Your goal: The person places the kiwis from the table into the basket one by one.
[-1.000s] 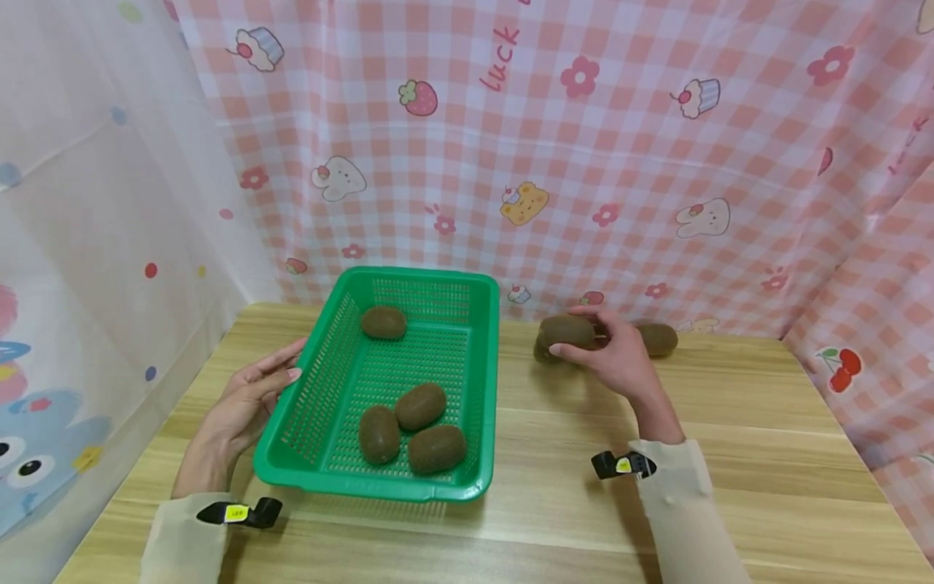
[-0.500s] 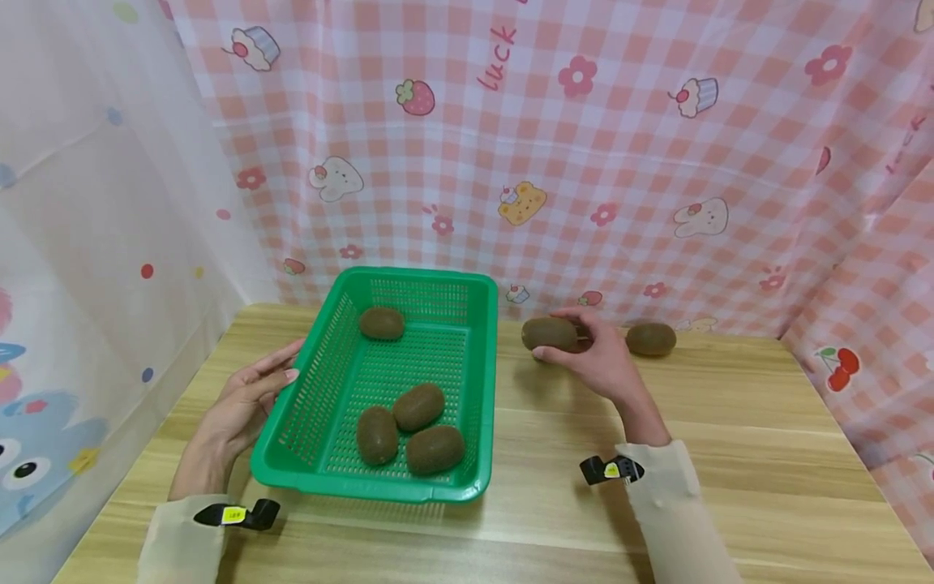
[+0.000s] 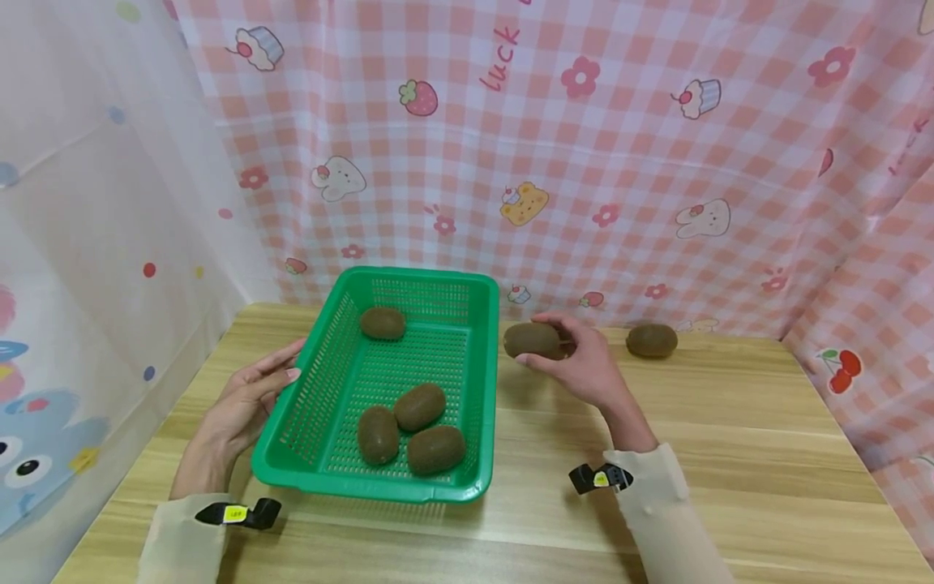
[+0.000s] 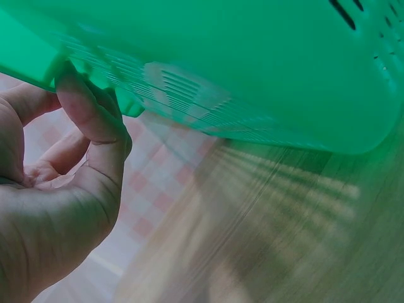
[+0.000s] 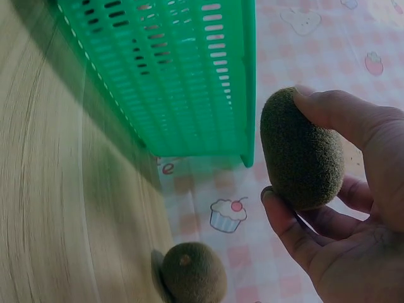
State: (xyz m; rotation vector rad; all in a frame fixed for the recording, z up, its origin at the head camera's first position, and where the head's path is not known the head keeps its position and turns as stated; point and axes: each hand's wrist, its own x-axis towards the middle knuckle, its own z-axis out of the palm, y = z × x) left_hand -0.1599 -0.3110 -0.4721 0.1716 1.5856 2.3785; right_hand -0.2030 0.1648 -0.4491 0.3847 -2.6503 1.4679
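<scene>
Kiwi, one, gripped between thumb and fingers of the right hand, seemingly clear of the table; lies at ten o'clock from the palm, long axis nine to three o'clock. Basket, green, just beside it toward nine o'clock, long axis roughly one to seven; narrow gap at the rim in the right wrist view. Contents: four kiwis. Right hand, nearer the held fruit: arm entering from five o'clock. Left hand: grips the basket's nine-o'clock rim, arm entering from seven. Spare kiwi: on the table, three o'clock from the held one.
</scene>
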